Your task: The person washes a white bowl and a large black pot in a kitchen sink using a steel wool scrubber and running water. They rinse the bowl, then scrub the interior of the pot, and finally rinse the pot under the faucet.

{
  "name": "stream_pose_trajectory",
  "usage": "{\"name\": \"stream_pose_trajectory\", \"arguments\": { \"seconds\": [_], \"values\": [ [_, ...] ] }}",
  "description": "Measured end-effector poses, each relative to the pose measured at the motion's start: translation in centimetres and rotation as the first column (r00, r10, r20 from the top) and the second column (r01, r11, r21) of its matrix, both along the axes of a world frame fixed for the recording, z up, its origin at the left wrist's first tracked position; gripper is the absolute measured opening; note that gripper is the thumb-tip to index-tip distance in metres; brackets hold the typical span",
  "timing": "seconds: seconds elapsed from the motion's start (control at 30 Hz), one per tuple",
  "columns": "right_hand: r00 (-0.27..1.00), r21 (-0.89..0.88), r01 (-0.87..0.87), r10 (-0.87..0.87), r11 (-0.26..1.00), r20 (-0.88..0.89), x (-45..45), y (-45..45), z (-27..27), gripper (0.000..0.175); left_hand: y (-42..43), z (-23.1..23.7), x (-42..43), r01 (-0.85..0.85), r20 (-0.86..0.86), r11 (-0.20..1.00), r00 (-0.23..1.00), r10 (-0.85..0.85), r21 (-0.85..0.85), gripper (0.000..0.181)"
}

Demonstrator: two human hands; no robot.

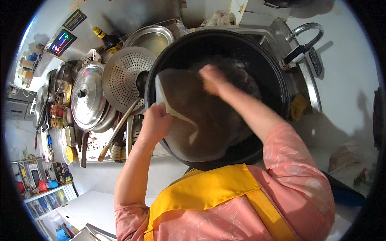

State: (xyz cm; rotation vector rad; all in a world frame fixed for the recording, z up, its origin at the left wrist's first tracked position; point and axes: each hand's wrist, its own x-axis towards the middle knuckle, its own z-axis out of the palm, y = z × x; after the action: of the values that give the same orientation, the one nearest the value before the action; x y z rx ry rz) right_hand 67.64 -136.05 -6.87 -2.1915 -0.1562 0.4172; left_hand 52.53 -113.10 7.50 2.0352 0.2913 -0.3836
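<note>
In front of me stands a large black basin [273,64], set over a metal sink. A dark, flexible sheet [193,111] with a pale, folded left edge lies inside it, reaching up to the basin's left rim; its material cannot be told. My left hand [157,120] grips the sheet's edge at that rim, its fingers curled. Above the basin's middle, my right hand [212,79] is blurred by motion, near the sheet's upper right part. Whether it holds anything cannot be seen. Behind it, the basin's bottom looks wet and shiny.
A perforated steel strainer [126,75] and a long-handled ladle [120,125] lie left of the basin, beside a lidded steel pot [88,96]. Behind them are a steel bowl [150,39] and a dark bottle [109,40]. A curved faucet [316,36] rises at the right, above a yellow sponge-like thing [298,107].
</note>
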Motion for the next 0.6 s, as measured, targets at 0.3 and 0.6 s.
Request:
{"name": "stream_pose_trajectory", "arguments": {
  "seconds": [0.3, 0.6],
  "values": [
    [0.902, -0.647, -0.05, 0.313, 0.761, 0.298, 1.9, 0.2, -1.4, 0.03, 1.7, 2.9, -1.1, -0.013, -0.004, 0.999, 1.0, 0.014, 0.042, 0.01],
    [0.83, -0.51, -0.15, 0.388, 0.847, 0.4, -6.5, 3.5, -0.3, 0.027, 1.7, 1.5, 0.9, 0.058, 0.172, 0.971, 0.98, -0.1, 0.232, 0.012]
  ]
}}
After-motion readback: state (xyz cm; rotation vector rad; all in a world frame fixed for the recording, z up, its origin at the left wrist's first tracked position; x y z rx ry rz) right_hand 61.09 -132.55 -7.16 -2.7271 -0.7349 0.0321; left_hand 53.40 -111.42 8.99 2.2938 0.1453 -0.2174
